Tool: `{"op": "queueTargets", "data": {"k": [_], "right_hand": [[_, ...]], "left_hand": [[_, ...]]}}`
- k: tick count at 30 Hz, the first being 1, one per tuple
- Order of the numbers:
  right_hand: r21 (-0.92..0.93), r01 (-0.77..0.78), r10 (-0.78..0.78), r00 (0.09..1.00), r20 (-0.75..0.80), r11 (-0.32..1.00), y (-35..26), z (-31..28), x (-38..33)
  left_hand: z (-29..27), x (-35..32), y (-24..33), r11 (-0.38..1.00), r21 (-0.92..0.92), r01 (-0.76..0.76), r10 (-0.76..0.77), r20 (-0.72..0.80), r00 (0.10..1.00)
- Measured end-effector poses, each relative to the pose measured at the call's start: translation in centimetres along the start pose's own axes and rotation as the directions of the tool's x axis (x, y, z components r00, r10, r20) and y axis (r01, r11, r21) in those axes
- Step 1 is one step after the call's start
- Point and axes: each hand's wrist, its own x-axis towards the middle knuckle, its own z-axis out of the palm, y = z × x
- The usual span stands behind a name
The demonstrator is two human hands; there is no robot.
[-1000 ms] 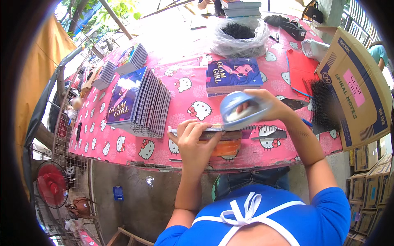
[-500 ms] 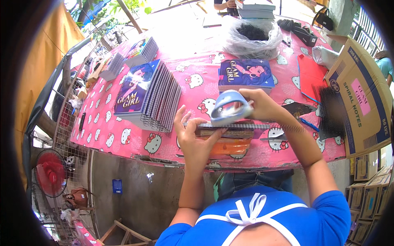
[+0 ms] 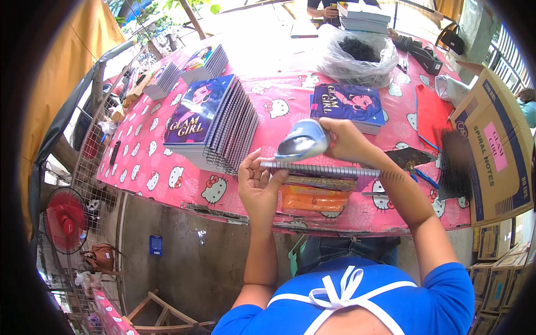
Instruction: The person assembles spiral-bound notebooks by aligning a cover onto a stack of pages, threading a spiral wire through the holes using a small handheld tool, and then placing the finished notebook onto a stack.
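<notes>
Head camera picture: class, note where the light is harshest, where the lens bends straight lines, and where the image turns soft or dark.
In the head view, sunlight washes out the far end of the pink patterned tablecloth; the table's near edge bows from fisheye distortion; the black comb-like bundle of spiral wire looks smeared; the corners fall into a black circular vignette; the left hand and right hand stay sharp.

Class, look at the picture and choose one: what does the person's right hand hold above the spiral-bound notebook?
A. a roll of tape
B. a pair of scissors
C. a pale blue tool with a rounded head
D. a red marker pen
C: the right hand grips a pale blue rounded tool just above the spiral notebook, whose left end the left hand holds.
</notes>
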Motion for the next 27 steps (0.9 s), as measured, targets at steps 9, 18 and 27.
{"op": "queueTargets", "data": {"k": [9,18,27], "right_hand": [[-0.608,-0.170,0.185,0.982,-0.038,0.776,1.0,0.2,-0.9],[-0.683,-0.485,0.211,0.869,-0.448,0.546,-0.3,-5.2,-17.6],[-0.771,-0.584,0.165,0.811,-0.561,0.253,1.7,-5.6,-26.0]], "left_hand": [[-2.0,0.3,-0.2,0.993,-0.042,0.107,-0.106,0.025,0.994],[-1.0,4.1,2.2,0.895,0.035,-0.445,0.422,0.261,0.868],[3.8,-3.2,8.5,0.627,0.301,-0.719,0.629,0.349,0.695]]}}
